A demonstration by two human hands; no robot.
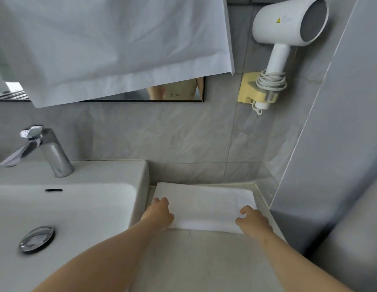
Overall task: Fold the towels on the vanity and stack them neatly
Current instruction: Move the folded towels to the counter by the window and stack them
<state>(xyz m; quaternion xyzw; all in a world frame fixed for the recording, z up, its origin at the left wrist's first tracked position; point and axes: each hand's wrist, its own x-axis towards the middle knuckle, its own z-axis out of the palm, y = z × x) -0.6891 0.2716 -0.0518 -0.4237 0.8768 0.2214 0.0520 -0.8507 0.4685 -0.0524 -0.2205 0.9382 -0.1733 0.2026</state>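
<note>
White folded towel: left hand, right hand on near corners; grip hidden, cannot tell.

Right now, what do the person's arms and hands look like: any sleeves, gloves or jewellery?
No sleeves in view, bare up to the picture's edge. The left hand and right hand wear no gloves; no rings, watch or bracelet show.
</note>
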